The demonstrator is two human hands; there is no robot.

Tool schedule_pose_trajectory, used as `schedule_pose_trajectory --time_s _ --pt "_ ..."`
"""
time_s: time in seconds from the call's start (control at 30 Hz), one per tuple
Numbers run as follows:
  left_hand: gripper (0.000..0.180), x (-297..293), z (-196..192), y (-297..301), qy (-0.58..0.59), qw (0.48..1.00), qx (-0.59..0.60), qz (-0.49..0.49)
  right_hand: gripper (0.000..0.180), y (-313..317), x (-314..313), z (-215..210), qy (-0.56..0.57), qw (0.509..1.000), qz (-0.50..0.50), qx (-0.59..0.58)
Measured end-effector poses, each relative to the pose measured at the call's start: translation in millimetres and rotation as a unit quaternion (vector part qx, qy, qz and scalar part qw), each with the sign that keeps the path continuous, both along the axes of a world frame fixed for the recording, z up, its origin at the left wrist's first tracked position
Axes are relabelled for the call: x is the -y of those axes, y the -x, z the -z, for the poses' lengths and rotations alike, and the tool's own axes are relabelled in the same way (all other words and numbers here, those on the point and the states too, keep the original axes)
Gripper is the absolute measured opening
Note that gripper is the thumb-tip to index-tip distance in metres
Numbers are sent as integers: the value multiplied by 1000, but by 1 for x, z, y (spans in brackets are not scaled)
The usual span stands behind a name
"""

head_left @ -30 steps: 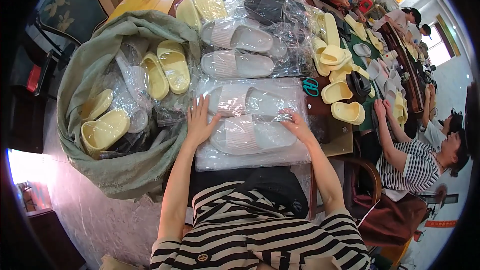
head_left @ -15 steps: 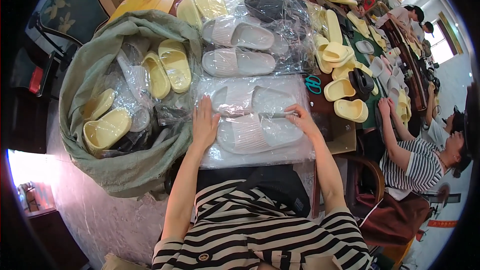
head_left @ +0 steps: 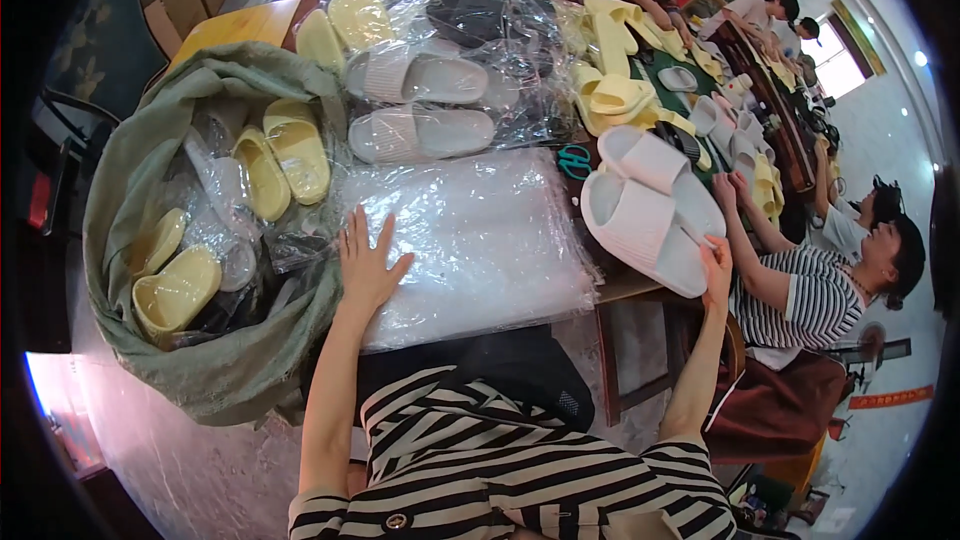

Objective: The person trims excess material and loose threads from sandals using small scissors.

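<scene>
My left hand [head_left: 369, 262] lies flat with fingers spread on the left part of a stack of clear plastic bags [head_left: 470, 240]. Off the stack's right side, my right hand [head_left: 715, 265] grips a pair of light grey slippers [head_left: 640, 215] by their lower right end. The two slippers overlap and are tilted, with ribbed straps showing. Beyond the stack lie bagged grey slippers [head_left: 420, 132]. To the left stands a green woven sack [head_left: 115, 240] holding bagged yellow slippers [head_left: 178, 290].
Teal-handled scissors [head_left: 574, 161] lie beyond the stack's right corner. Loose yellow slippers [head_left: 620, 95] crowd the table's right part. A co-worker in a striped top [head_left: 825, 310] sits at the right. A yellow wooden surface [head_left: 235, 30] is at the far left.
The grey slippers that showed on the plastic stack are gone from it, and a grey pair is now in my right hand, further right. My left hand has spread its fingers. The view has shifted.
</scene>
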State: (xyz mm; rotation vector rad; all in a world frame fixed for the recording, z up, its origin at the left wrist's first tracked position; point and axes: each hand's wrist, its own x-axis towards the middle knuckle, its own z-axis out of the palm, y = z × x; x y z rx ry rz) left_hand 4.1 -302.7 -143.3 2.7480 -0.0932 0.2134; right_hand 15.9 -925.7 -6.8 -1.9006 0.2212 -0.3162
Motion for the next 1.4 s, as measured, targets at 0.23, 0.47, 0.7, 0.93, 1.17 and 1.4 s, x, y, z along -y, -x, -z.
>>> schedule_pose_trajectory --time_s 0.23,0.47,0.7,0.93,1.17,1.4 --pt "50 5 -27 -5 -58 995 76 37 24 -24 -131 -27 -37 998 -27 45" --pt "39 -4 -42 -2 527 833 -15 -169 24 -39 -272 51 -77 974 -212 -26" --pt "37 14 -64 4 262 957 97 -80 31 -47 -271 80 98 937 -307 -135" --pt "40 78 -82 -5 66 979 128 144 16 -151 -204 113 56 994 -92 -1" --pt "36 106 -57 -15 33 987 94 124 50 -217 -177 146 422 889 -107 141" --pt "23 113 -48 -15 53 986 127 90 63 -210 -185 130 650 736 -187 20"
